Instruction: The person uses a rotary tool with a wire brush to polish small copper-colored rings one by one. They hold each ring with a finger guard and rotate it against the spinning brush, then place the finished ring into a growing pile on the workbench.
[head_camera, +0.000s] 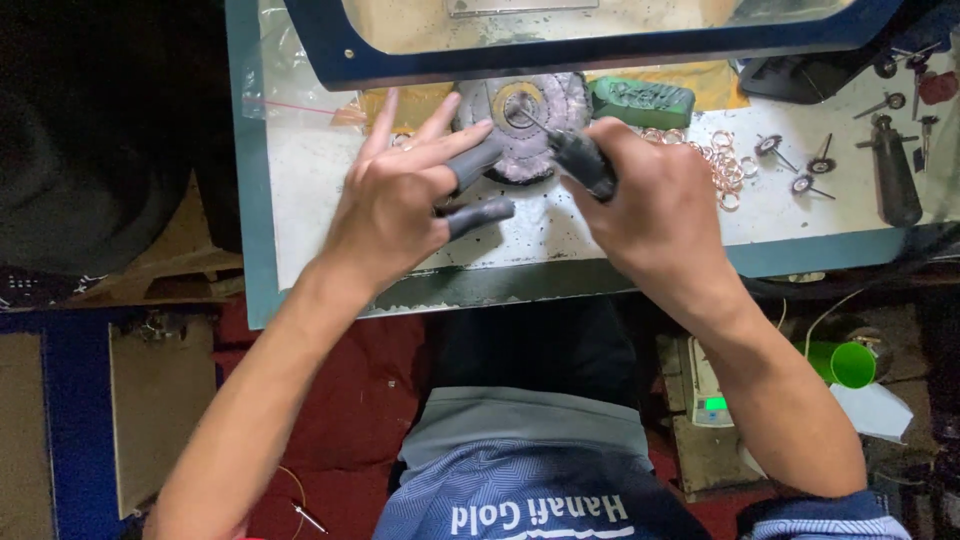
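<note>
- Left hand (400, 205): fingers spread, thumb and forefinger in grey finger covers (478, 215), pinching nothing clear.
- Right hand (655, 215): closed around dark rotary handpiece (580, 160), tip at buffing wheel (525, 125) hub.
- Beyond: green compound bar (643, 102); small rings (725, 160) right of wheel.

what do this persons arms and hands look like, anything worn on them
Both forearms are bare to the elbow or beyond. The left hand wears dark grey covers over the thumb and index finger; its other fingers are bare. The right hand shows no glove or finger cover. No rings, watch or bracelet show. A blue patterned sleeve appears at the lower right, by the right elbow.
</note>
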